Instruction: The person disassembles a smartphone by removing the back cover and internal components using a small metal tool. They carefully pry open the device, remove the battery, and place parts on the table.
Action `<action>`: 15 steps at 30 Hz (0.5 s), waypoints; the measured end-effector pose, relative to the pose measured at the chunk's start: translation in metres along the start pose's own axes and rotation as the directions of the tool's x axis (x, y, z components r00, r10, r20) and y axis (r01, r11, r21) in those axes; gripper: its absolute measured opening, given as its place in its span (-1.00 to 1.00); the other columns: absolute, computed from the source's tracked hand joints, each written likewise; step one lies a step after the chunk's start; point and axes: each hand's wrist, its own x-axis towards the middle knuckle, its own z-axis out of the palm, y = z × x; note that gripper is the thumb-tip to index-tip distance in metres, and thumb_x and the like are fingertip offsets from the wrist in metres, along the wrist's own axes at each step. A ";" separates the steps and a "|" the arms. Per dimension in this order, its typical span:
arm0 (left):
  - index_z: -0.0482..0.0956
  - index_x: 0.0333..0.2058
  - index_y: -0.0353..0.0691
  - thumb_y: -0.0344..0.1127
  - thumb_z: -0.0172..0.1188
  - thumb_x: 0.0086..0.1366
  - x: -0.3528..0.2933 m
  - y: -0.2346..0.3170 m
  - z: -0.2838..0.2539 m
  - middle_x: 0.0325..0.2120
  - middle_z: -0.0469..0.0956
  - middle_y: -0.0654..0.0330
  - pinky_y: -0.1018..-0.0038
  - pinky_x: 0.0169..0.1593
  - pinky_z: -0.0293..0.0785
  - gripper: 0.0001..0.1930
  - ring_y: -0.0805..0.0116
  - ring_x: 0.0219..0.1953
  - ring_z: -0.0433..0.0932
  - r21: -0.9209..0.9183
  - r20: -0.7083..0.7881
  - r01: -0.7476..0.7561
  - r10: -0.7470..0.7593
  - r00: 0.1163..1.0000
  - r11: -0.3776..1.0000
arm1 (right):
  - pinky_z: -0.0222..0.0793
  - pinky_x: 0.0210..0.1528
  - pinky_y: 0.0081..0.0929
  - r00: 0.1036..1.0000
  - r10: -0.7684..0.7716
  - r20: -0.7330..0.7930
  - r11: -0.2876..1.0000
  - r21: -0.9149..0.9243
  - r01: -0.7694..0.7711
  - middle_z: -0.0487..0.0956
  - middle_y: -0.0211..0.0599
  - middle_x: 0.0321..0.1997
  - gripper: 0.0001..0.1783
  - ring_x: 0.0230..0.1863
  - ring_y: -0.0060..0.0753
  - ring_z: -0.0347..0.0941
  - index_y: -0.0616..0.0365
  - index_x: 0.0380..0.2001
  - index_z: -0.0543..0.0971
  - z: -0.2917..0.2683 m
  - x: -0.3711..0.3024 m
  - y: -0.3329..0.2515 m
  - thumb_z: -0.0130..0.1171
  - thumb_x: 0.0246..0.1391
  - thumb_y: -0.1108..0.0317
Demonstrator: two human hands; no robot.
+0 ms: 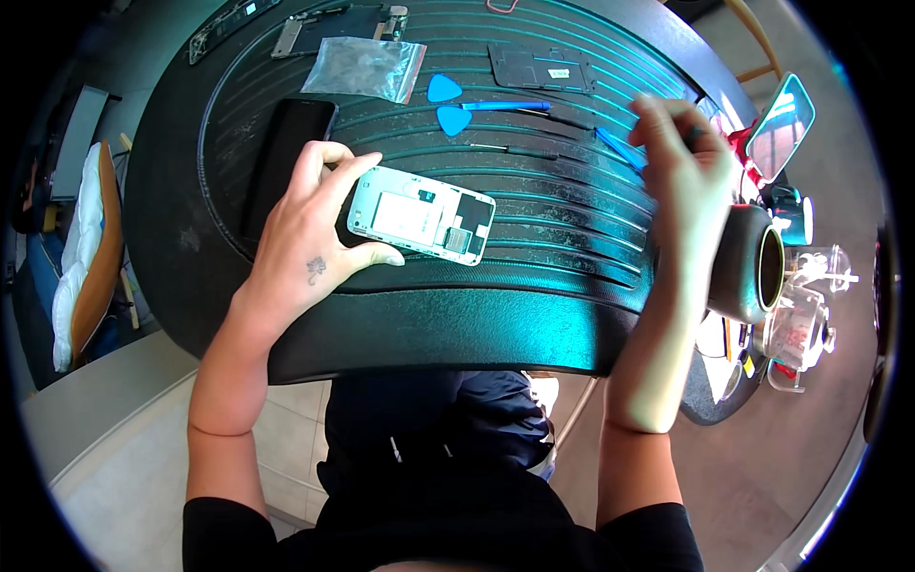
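Note:
My left hand (300, 214) grips the left end of an opened smartphone body (405, 217), thumb below and fingers above. The phone's inner side faces up, showing pale and dark sections and a small metal slot. Under that forearm and wrist lies a dark phone (295, 148), partly covered. My right hand (681, 153) is raised over the table's right side, its fingers curled and blurred; whether anything is in them is not visible. Nearest to it is a blue pry tool (618, 149). Between the hands lie a blue-handled screwdriver (505, 106) and a thin dark screwdriver (515, 151).
Two blue triangular picks (444, 89) lie beyond the phone body. Farther back are a clear zip bag (367, 69), phone parts (343, 29) and a black panel (534, 69). Along the right stand a dark pot (746, 265), a propped phone (782, 129) and a glass teapot (796, 329).

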 end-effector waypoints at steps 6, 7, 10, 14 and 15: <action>0.45 0.08 -0.26 -0.30 0.58 -0.25 0.002 0.004 0.002 -0.07 0.36 0.11 0.27 -0.07 0.50 -0.19 0.11 -0.11 0.51 -0.005 0.025 -0.002 0.002 1.000 1.000 | 0.42 0.09 -0.36 0.878 -0.363 0.313 0.795 -0.386 0.467 0.66 -0.11 -0.12 -0.62 0.00 -0.19 0.58 0.16 -0.14 0.64 -0.007 0.075 0.043 0.38 -0.08 0.29; 0.45 0.08 -0.26 -0.32 0.57 -0.24 0.001 0.007 -0.002 -0.06 0.36 0.11 0.27 -0.07 0.50 -0.19 0.12 -0.11 0.51 -0.001 0.035 0.002 -0.002 0.999 1.000 | 0.41 0.11 -0.29 0.834 -0.400 0.381 0.713 -0.442 0.544 0.63 -0.07 -0.04 -0.54 0.06 -0.07 0.54 0.09 -0.05 0.61 0.003 0.089 0.048 0.38 -0.09 0.27; 0.44 0.09 -0.26 -0.38 0.56 -0.22 0.000 0.004 -0.005 -0.05 0.35 0.13 0.30 -0.08 0.48 -0.20 0.16 -0.15 0.50 -0.042 0.059 0.016 -0.014 0.998 0.999 | 0.33 0.19 -0.27 0.760 -0.317 0.568 0.699 -0.401 0.592 0.57 -0.16 0.10 -0.40 0.14 -0.10 0.48 0.00 0.07 0.54 0.031 0.119 0.056 0.44 -0.13 0.31; 0.43 0.10 -0.27 -0.44 0.54 -0.19 0.000 0.001 -0.010 -0.04 0.34 0.14 0.35 -0.12 0.45 -0.22 0.24 -0.24 0.46 -0.143 0.083 0.067 -0.056 0.995 0.987 | 0.31 0.21 -0.24 0.703 -0.235 0.671 0.662 -0.418 0.622 0.58 -0.22 0.04 -0.36 0.12 -0.14 0.46 -0.05 0.08 0.54 0.043 0.129 0.053 0.48 -0.17 0.30; 0.43 0.10 -0.28 -0.44 0.53 -0.19 0.000 0.000 -0.010 -0.03 0.34 0.14 0.35 -0.13 0.44 -0.23 0.26 -0.26 0.45 -0.144 0.086 0.066 -0.054 0.995 0.987 | 0.31 0.21 -0.24 0.700 -0.210 0.683 0.653 -0.435 0.620 0.59 -0.23 0.01 -0.36 0.11 -0.14 0.46 -0.06 0.08 0.55 0.044 0.131 0.051 0.48 -0.17 0.29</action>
